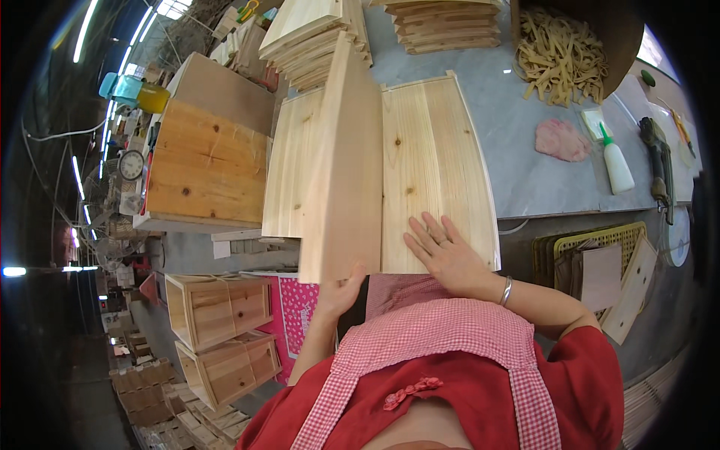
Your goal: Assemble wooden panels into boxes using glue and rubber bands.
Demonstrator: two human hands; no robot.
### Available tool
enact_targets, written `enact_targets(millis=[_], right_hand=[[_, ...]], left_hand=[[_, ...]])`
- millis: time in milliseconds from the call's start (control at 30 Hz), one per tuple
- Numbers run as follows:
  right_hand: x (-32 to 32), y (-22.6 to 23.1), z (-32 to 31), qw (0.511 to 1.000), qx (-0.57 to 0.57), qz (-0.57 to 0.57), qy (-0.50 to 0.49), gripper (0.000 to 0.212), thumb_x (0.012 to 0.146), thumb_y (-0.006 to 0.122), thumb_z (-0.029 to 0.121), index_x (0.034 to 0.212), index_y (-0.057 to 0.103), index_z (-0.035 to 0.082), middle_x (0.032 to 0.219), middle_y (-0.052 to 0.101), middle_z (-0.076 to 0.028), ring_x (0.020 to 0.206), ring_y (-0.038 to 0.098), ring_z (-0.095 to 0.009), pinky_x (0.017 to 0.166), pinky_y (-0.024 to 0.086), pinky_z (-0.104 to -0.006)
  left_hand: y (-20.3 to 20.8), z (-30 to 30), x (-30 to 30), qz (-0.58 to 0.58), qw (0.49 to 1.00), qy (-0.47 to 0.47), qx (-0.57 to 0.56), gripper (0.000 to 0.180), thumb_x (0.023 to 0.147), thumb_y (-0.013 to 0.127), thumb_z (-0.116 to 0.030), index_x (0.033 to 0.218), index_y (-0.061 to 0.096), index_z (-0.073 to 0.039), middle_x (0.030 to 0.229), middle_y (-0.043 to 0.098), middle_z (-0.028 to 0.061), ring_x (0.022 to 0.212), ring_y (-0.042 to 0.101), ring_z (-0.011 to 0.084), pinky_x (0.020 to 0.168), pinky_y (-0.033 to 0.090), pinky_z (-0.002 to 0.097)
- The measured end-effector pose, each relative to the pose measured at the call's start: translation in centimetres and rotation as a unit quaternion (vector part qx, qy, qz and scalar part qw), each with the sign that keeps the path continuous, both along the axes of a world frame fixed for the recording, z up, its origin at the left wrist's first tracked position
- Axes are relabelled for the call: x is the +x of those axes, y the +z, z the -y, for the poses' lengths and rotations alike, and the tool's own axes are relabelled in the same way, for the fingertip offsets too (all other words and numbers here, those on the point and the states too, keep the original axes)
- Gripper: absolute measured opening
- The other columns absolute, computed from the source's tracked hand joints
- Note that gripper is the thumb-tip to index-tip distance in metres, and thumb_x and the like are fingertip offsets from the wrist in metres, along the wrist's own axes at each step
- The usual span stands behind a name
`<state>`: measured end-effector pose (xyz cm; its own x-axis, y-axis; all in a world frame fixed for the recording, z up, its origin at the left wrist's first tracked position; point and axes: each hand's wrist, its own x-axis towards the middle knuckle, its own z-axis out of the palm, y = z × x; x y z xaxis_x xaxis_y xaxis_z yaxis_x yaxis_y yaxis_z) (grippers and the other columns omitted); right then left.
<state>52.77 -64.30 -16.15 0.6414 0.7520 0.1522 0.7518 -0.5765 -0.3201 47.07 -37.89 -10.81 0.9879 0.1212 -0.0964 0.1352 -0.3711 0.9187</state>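
Note:
My left hand (342, 291) grips the near end of a pale wooden board (354, 172) that stands on its long edge, slightly tilted. Its thumb shows; the other fingers are partly hidden. Right of that board lies a flat pine panel (435, 150) with knots. On the panel's near part rests my right hand (454, 259), palm down and fingers spread, a silver bangle at the wrist. Left of the standing board another flat pine panel (291, 169) is partly covered.
Stacked boards (446, 26) sit at the far side of the grey table (525, 180). To the right are a box of tan strips (562, 56), a pink cloth (561, 141), a glue bottle (617, 166) and a dark power tool (658, 165). Wooden boxes (225, 307) stand lower left.

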Motion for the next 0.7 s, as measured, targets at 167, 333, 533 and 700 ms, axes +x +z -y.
enact_targets(millis=[167,333,533,700], right_hand=[[0.0,-0.4,0.1,1.0,0.02,0.002,0.008,0.066,0.094,0.055,0.02,0.155,0.039,0.0,0.166,0.029,-0.023,0.155,0.024,-0.042,0.124,0.021,-0.0589],[2.3,0.5,3.0,0.985,0.096,-0.129,0.059,0.061,0.091,0.062,0.025,0.144,0.05,-0.002,0.156,0.043,-0.024,0.149,0.035,-0.038,0.122,0.027,-0.0535],[13.5,-1.6,19.5,0.869,0.11,0.22,-0.43,0.036,0.085,0.066,0.015,0.118,0.068,0.001,0.12,0.066,-0.021,0.112,0.06,-0.041,0.099,0.047,-0.0519],[16.7,-3.0,24.0,0.819,0.047,0.131,-0.557,0.026,0.082,0.073,0.021,0.103,0.072,0.006,0.111,0.071,-0.014,0.104,0.065,-0.034,0.092,0.052,-0.0466]], left_hand=[[1.4,0.9,-0.3,-0.053,0.995,-0.022,0.084,0.03,0.099,0.071,-0.017,0.122,0.067,0.001,0.115,0.069,0.0057,0.106,0.063,0.016,0.093,0.052,0.0328],[0.8,-0.7,-0.4,-0.122,0.986,0.108,0.021,0.035,0.098,0.071,-0.015,0.129,0.066,0.001,0.125,0.068,0.0109,0.114,0.063,0.0206,0.1,0.051,0.0359],[-0.6,-2.5,-0.3,-0.097,0.976,0.192,0.022,0.044,0.095,0.074,-0.013,0.134,0.061,0.004,0.131,0.065,0.0123,0.119,0.06,0.0203,0.103,0.049,0.0353],[-0.1,-1.7,0.4,-0.086,0.973,0.209,-0.046,0.043,0.095,0.075,-0.013,0.129,0.06,0.008,0.129,0.065,0.0136,0.111,0.062,0.0172,0.096,0.051,0.032]])
